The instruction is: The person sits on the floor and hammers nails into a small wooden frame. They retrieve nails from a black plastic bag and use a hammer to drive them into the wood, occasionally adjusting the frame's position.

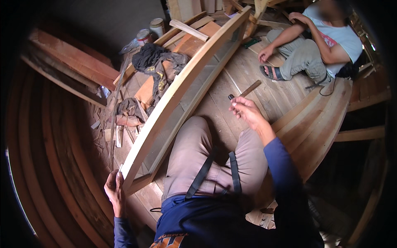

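My left hand [115,191] is closed at the near left end of a long wooden frame [167,101]. A thin pale piece [120,167], too small to name, pokes up at its thumb tip, against the frame. The frame stands on edge, slanting away to the far right, with a glassy or mesh panel [194,89] inside. My right hand [247,112] is raised right of the frame, fingers closed around a short tool with a black end [230,97]; most of the tool is hidden. Just beyond the fingers is a flat brown bar [250,88].
A person [331,45] sits on the plank floor [223,89] at the far right. Dark cloths [159,68], offcuts [188,29] and two cans [144,36] lie beyond the frame. Curved boards [314,124] rise at right; timber ribs [58,153] line the left.
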Demonstrator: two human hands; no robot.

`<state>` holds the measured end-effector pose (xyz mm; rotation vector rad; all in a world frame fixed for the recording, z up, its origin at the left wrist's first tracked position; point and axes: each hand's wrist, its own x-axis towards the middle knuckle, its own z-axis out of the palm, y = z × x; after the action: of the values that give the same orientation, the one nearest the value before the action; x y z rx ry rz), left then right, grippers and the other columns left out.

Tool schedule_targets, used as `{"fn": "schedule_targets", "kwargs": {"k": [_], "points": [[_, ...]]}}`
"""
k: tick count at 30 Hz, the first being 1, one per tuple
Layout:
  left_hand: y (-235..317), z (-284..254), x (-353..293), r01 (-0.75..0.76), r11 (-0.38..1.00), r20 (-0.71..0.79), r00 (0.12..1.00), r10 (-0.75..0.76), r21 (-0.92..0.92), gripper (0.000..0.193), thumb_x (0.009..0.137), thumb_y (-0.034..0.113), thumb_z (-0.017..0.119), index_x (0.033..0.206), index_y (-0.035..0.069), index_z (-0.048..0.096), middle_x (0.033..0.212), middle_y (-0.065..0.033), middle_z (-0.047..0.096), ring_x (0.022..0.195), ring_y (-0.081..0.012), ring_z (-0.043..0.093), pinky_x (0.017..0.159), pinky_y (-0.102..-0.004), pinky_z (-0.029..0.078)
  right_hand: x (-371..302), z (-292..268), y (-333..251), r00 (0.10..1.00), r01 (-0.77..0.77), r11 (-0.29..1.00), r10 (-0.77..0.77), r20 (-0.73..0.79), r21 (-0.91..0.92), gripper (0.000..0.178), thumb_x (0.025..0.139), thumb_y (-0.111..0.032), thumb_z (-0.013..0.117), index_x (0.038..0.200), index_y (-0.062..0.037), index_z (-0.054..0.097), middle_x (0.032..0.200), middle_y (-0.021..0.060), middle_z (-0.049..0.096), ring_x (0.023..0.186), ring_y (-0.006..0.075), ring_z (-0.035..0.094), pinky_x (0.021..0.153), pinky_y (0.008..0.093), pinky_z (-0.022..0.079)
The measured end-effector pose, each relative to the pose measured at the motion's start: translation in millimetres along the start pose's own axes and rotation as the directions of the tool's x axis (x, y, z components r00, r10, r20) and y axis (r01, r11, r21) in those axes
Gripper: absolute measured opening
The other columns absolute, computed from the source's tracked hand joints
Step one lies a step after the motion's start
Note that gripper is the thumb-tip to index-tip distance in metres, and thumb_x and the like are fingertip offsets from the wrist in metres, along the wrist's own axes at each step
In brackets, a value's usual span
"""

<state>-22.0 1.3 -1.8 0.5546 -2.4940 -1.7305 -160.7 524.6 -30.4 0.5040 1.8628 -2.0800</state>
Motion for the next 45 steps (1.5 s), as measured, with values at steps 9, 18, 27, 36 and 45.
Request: {"fn": "schedule_targets", "kwargs": {"k": [9,18,27,36,45], "points": [[6.8,6.6,1.9,-0.102,0.967,-0.008,0.994,0.107,0.233,0.026,0.099,0.019,0.059,0.109,-0.003,0.067,0.088,0.0022,0.061,0.077,-0.0066,0.051,0.069,-0.0218,0.041,86.7,-114.5,74.0,0.994,-0.094,0.885,0.108,0.005,-0.455,0.020,0.086,-0.002,0.060,0.105,0.0000,0.063,0.084,0.0099,0.069,0.066,0.0125,0.061,0.056,0.0264,0.047],[-7.1,4.7,-4.8,-0.085,0.944,-0.099,0.987,0.123,0.320,0.027,0.101,0.022,0.058,0.108,-0.003,0.066,0.077,0.0055,0.054,0.063,-0.0039,0.038,0.054,-0.0227,0.029,127.4,-135.8,178.0,0.979,-0.159,0.677,0.201,-0.027,-0.719,0.023,0.087,-0.004,0.060,0.108,-0.0018,0.069,0.087,0.0144,0.073,0.082,0.0194,0.072,0.073,0.0327,0.055],[-7.6,-7.8,-5.8,-0.047,0.933,-0.123,0.988,0.096,0.357,0.027,0.101,0.020,0.058,0.110,-0.004,0.066,0.086,-0.0004,0.063,0.073,-0.0071,0.052,0.065,-0.0236,0.042,123.2,-133.7,147.2,0.982,-0.046,0.617,0.172,0.078,-0.786,0.031,0.087,0.000,0.051,0.111,-0.0042,0.069,0.082,0.0123,0.071,0.071,0.0191,0.066,0.066,0.0327,0.054],[-4.0,4.0,-6.4,-0.060,0.926,-0.113,0.988,0.109,0.372,0.029,0.102,0.020,0.055,0.117,-0.003,0.065,0.101,-0.0060,0.067,0.090,-0.0125,0.060,0.082,-0.0268,0.048,175.9,-194.8,106.6,0.999,0.012,0.647,0.016,0.029,-0.763,0.031,0.090,0.006,0.047,0.112,-0.0008,0.068,0.089,0.0029,0.065,0.078,0.0101,0.058,0.063,0.0228,0.045],[-1.5,1.4,-4.4,-0.033,0.888,-0.108,0.990,0.093,0.459,0.028,0.099,0.019,0.054,0.112,-0.002,0.068,0.092,-0.0008,0.065,0.079,-0.0089,0.054,0.070,-0.0241,0.042,198.6,-182.7,93.6,0.994,-0.030,0.975,0.052,0.093,-0.218,0.031,0.094,0.002,0.053,0.124,0.0040,0.059,0.106,0.0101,0.064,0.084,0.0156,0.061,0.071,0.0261,0.051]]}}
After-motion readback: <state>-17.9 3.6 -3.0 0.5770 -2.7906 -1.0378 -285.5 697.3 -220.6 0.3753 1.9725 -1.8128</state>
